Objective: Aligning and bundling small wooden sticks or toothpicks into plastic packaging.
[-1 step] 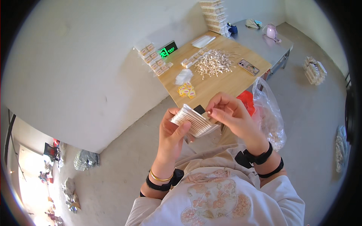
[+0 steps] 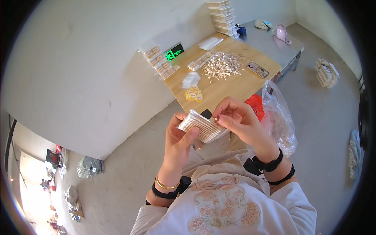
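A clear plastic bag packed with a row of cotton swabs [image 2: 201, 126] is gripped in my left hand [image 2: 178, 135], the thumb lying across its front. Close to the far right corner of this pack, my right hand [image 2: 241, 121] has thumb and forefinger pinched together. Whether those fingertips hold the bag's edge or something small is too fine to make out. Past my hands, a loose heap of cotton swabs [image 2: 221, 66] lies on the wooden table [image 2: 231, 92]. Yellow and white labels [image 2: 194, 94] and a stack of clear bags [image 2: 191, 80] lie at its left side.
Filled swab packs [image 2: 158, 62] lean by the wall beside a green-lit sign [image 2: 174, 51]. Tall stacked packs [image 2: 222, 19] stand at the back. A phone [image 2: 257, 69] rests on the table's right. A clear sack [image 2: 282, 125] and a red bag [image 2: 255, 106] are beside my right arm.
My right fingertips have shifted very slightly left, toward the pack. The pack stays in my left hand, almost unmoved.
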`<action>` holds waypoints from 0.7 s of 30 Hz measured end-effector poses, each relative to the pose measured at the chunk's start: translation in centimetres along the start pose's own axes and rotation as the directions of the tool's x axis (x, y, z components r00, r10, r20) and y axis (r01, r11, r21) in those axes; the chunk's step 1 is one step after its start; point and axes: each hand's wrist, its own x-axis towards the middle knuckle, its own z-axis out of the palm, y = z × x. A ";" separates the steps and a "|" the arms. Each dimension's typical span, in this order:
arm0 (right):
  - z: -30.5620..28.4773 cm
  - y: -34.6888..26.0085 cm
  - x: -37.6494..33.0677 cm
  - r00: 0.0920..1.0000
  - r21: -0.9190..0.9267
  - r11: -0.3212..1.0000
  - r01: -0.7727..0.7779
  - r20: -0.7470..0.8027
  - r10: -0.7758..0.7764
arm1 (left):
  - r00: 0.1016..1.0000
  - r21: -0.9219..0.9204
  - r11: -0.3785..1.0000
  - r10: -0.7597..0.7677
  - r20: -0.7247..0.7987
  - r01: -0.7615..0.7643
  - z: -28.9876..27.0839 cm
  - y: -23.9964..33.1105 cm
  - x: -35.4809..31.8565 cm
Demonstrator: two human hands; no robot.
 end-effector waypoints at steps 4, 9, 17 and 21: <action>0.9 -1.5 -1.2 0.995 -0.142 0.985 0.097 -0.002 -0.098 | 0.998 0.115 0.991 0.066 0.023 -0.068 1.6 0.5 -0.9; 1.5 -2.9 -1.8 0.989 -0.244 0.958 0.148 0.038 -0.143 | 0.978 0.408 0.889 0.170 0.124 -0.206 2.2 1.3 -1.8; 2.2 -3.3 -2.2 0.994 -0.383 0.918 0.105 0.059 -0.089 | 0.948 0.620 0.719 0.270 0.169 -0.315 2.0 1.8 -2.5; 2.0 -2.6 -1.6 0.975 -0.470 0.854 0.223 0.114 -0.192 | 0.937 0.715 0.608 0.269 0.223 -0.345 1.4 1.9 -2.4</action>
